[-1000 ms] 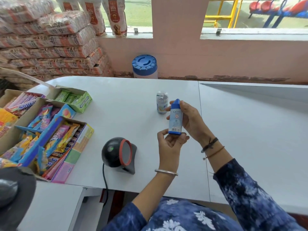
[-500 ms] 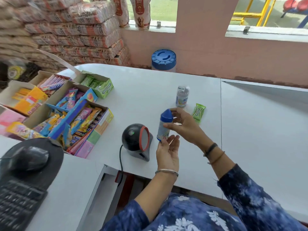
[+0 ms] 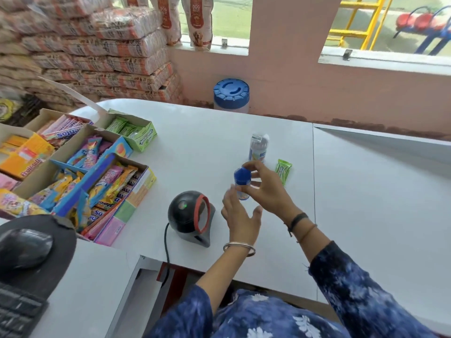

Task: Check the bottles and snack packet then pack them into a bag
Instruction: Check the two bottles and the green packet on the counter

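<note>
While motion blur smears the fingers of both hands, the head camera catches a blue-capped bottle (image 3: 241, 182) held just to the right of a black barcode scanner (image 3: 189, 217) on a white counter (image 3: 195, 132). Its label is too blurred to read, and the lower body is partly covered by the fingers around it. The right hand (image 3: 267, 193) grips the bottle from the right side, thumb and fingers closed around its body below the cap. The left hand (image 3: 240, 222) hovers just below with palm up and fingers spread wide, and whether its fingertips touch the bottle cannot be told. The bottle's long axis runs close to upright, cap uppermost and tipped toward the camera, so that the rounded top of the cap faces the lens.

Beyond the scanner, a second small bottle (image 3: 258, 148) with a clear cap stands upright on the counter, and a green snack packet (image 3: 283, 170) lies flat just right of it, its long axis running away from the person. Left of the scanner sit open cardboard boxes of sweets (image 3: 80, 167); the frame's left edge cuts off several. A computer mouse (image 3: 24, 247) on a dark pad and the corner of a keyboard (image 3: 17, 313) lie nearer the person, also cropped. Behind the counter stand a blue-lidded jar (image 3: 231, 95), a pink wall, stacked sacks (image 3: 97, 52) and open windows.
</note>
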A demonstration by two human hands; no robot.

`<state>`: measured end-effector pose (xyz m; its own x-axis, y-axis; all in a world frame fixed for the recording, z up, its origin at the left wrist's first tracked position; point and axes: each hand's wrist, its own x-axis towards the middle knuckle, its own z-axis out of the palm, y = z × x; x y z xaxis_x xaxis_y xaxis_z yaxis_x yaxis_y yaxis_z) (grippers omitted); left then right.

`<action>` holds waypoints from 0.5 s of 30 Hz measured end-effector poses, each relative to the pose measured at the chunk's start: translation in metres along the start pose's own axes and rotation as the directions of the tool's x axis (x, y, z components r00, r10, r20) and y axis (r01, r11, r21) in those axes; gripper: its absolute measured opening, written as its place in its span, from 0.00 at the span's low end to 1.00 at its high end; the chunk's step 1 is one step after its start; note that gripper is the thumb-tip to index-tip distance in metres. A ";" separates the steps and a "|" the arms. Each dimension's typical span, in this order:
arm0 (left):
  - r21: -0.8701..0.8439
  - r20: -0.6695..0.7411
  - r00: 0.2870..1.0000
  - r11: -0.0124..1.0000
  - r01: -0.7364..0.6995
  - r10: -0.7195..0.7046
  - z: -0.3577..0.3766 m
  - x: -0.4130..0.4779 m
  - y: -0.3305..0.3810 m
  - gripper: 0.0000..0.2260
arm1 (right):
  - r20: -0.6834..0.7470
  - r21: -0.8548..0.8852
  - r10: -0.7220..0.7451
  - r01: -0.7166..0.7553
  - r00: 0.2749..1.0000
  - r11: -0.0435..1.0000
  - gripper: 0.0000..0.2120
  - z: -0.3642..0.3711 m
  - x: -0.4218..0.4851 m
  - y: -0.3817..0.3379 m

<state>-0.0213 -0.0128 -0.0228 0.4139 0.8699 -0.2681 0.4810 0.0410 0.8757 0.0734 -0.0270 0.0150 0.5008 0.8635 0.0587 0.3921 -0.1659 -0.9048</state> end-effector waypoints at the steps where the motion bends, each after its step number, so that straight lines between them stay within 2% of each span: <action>1: 0.073 -0.002 0.993 0.990 -0.117 0.117 0.005 0.009 0.003 0.34 | -0.015 -0.017 0.003 -0.003 1.000 1.000 0.19 -0.003 0.005 0.006; 2: 0.040 0.001 0.985 0.984 -0.175 0.175 0.009 0.019 0.008 0.33 | -0.023 -0.022 0.010 -0.011 1.000 1.000 0.19 -0.007 0.010 0.011; 4: -0.095 -0.018 0.985 0.980 -0.174 0.173 0.018 0.045 0.018 0.26 | -0.007 -0.005 0.006 -0.006 1.000 1.000 0.19 -0.016 0.023 0.017; 7: -0.058 -0.091 0.984 0.985 -0.160 0.154 0.029 0.079 0.025 0.14 | 0.048 -0.061 -0.020 0.023 0.999 0.998 0.20 -0.027 0.035 0.030; 8: -0.058 -0.107 0.984 0.988 -0.146 0.140 0.032 0.088 0.025 0.13 | 0.000 -0.100 -0.009 0.009 1.000 0.995 0.20 -0.030 0.035 0.038; 11: -0.080 -0.153 0.985 0.993 -0.091 0.078 0.041 0.107 0.023 0.14 | -0.269 -0.271 0.050 -0.125 0.962 0.954 0.18 -0.040 0.031 0.073; 12: -0.070 -0.166 0.983 0.994 -0.088 0.075 0.043 0.110 0.022 0.14 | -0.285 -0.344 0.086 -0.186 0.955 0.921 0.21 -0.041 0.029 0.084; 15: -0.066 -0.162 0.981 0.991 -0.114 0.102 0.045 0.114 0.018 0.15 | -0.168 -0.544 0.201 -0.261 0.965 0.797 0.31 -0.042 0.023 0.111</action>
<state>0.0695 0.0656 -0.0555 0.3303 0.9376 -0.1086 0.3789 -0.0264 0.9251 0.1610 -0.0456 -0.0658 0.6917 0.7202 -0.0542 0.6022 -0.6165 -0.5072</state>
